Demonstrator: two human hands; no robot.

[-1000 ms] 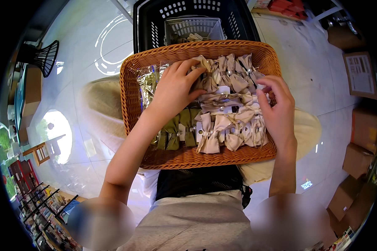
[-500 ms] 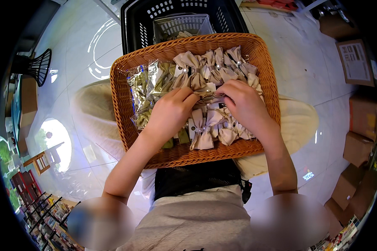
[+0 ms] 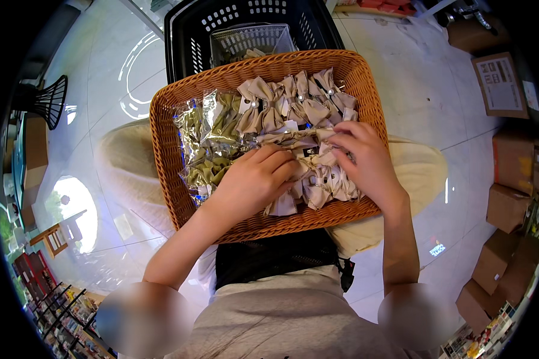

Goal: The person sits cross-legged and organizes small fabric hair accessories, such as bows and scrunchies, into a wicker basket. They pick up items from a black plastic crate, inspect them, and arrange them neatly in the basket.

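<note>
An orange-brown wicker basket rests across my lap. Rows of beige fabric bows with pearl-like centres lie in it, and olive-green bows in clear plastic wrappers fill its left side. My left hand reaches over the lower row, its fingers curled down together on the beige bows; the fingertips and anything in them are hidden. At the right, my right hand touches the beige bows with its fingers bent, thumb and forefinger apart. One beige bow lies sideways between the two rows.
Beyond the wicker basket stands a black plastic basket with a smaller grey mesh basket inside. Cardboard boxes line the right side. A black wire-frame seat stands at the left on the glossy tiled floor.
My hands have moved apart from the middle bow. The left has come nearer to me, over the lower row; the right has opened its pinch. The sideways bow now lies free.
</note>
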